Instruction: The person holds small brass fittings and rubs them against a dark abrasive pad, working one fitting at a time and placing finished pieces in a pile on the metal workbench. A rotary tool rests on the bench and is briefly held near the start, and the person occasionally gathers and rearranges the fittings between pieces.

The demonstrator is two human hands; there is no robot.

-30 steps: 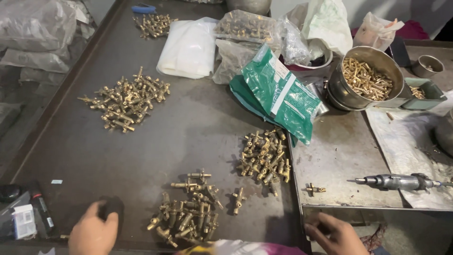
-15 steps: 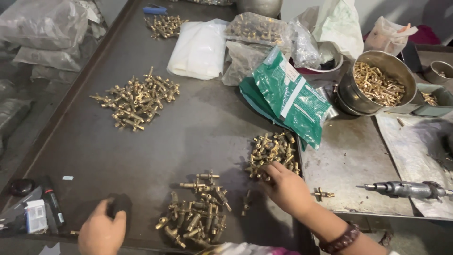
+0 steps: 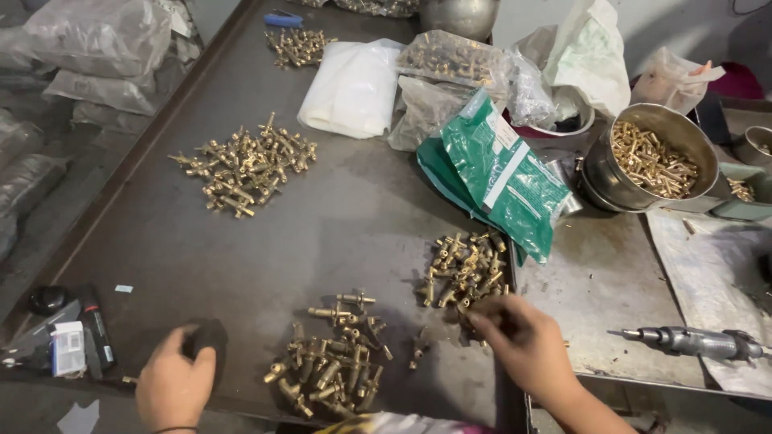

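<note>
Two hands at a dark metal worktable, among four heaps of small brass fittings.

At the near left edge the left hand (image 3: 173,386) curls loosely over a small black object (image 3: 207,336), touching it as it did half a second ago; whether it grips is unclear. Behind lies the far-left heap (image 3: 244,164), with a smaller heap (image 3: 299,46) at the far edge. The near heap (image 3: 334,362) sits between the hands. The right hand (image 3: 523,341), which was lying across the right-hand heap (image 3: 465,269) before, has drawn back to its near edge, fingertips pinched among the pieces; what they hold is hidden. Three bags follow: one white (image 3: 354,87), one clear with fittings (image 3: 454,60), one green (image 3: 503,173). A steel bowl (image 3: 635,197) holds brass screws. A grey power driver (image 3: 696,341) lies far right.
</note>
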